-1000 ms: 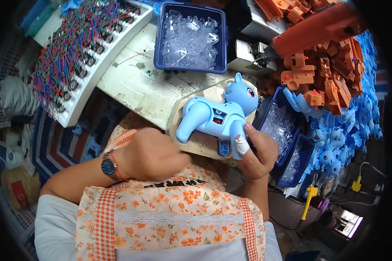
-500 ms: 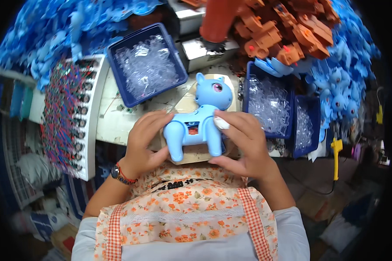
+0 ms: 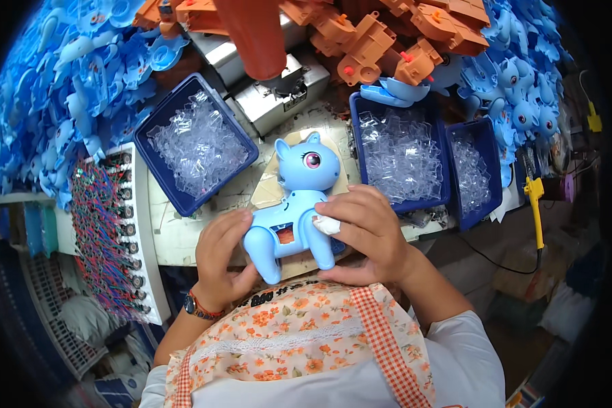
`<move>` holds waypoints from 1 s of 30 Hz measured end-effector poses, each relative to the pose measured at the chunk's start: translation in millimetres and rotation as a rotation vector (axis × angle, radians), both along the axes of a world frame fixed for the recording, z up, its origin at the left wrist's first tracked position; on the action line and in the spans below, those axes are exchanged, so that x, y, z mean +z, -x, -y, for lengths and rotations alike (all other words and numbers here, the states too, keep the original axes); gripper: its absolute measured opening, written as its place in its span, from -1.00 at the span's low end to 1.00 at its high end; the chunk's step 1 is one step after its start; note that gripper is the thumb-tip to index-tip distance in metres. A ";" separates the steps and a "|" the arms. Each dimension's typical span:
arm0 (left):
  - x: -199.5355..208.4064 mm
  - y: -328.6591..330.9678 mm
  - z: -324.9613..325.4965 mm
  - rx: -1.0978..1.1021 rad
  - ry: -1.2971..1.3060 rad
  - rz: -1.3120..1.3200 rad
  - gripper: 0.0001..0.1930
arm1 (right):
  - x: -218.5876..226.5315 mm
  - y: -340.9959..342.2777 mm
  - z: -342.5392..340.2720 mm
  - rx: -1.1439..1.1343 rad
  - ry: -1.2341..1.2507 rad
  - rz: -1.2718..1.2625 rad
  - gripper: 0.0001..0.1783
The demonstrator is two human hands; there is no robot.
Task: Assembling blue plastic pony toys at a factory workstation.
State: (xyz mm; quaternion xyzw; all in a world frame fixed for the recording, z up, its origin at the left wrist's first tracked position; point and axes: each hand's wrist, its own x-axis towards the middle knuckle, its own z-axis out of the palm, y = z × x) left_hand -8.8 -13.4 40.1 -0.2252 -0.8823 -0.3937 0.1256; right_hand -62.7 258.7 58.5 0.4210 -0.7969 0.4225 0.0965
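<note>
Between my two hands is a light blue plastic toy pony (image 3: 279,216), its head toward the far side and its legs toward me. A rectangular opening in its belly shows an orange part (image 3: 287,235) inside. My left hand (image 3: 221,253) grips the rump and hind leg, fingers on top and thumb below. My right hand (image 3: 367,234) holds the chest and front leg, with a white wrap (image 3: 326,224) on one finger. Under the toy lies a cream-coloured block (image 3: 268,187), partly covered by it.
Blue bins (image 3: 246,158) of clear plastic pieces stand on both sides. At left is a white tray (image 3: 148,234) of wired round parts. Orange housings (image 3: 367,51) and blue toy shells (image 3: 68,81) are heaped behind. A soldering iron (image 3: 535,211) with yellow handle hangs at right.
The view has shifted and turned, so the table appears moved. Both hands keep their hold on the toy pony, which looks slightly more tilted.
</note>
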 end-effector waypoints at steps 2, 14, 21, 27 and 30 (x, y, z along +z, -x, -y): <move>3.3 0.3 0.3 0.000 0.037 0.004 -0.43 | 2.2 2.4 4.5 -0.008 0.015 0.042 -0.26; 16.0 -1.3 -1.5 0.038 0.079 0.085 -0.44 | 7.0 -2.0 3.4 -0.028 -0.049 0.087 -0.30; 19.7 0.1 -1.5 0.047 0.086 0.130 -0.43 | 10.0 4.3 10.4 -0.042 -0.027 0.145 -0.31; 26.2 2.6 -3.5 0.062 0.073 0.213 -0.41 | 4.5 2.6 4.8 -0.045 -0.042 0.134 -0.29; 27.1 1.7 -4.5 0.054 0.125 0.169 -0.42 | 0.1 -1.3 3.3 -0.059 -0.038 0.081 -0.28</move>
